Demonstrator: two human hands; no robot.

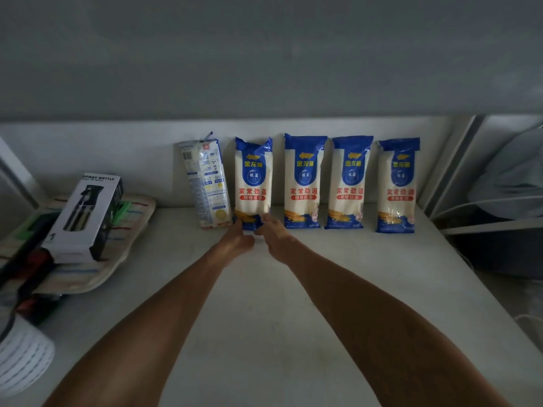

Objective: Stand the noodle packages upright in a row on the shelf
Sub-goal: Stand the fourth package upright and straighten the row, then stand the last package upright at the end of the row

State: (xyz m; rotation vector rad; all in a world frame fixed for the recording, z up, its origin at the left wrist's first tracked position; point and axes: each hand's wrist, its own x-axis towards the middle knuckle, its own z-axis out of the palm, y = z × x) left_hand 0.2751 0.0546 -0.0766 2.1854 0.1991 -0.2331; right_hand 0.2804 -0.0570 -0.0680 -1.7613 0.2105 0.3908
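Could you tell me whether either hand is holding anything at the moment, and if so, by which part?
Both the left hand and right hand grip the second noodle package from the left by its bottom edge, one at each lower corner.

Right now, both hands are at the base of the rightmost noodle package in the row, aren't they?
Not quite: the head view shows the left hand and right hand at the base of the second package from the left, not the rightmost.

Head camera looks forward and down along the shelf (pixel 293 318).
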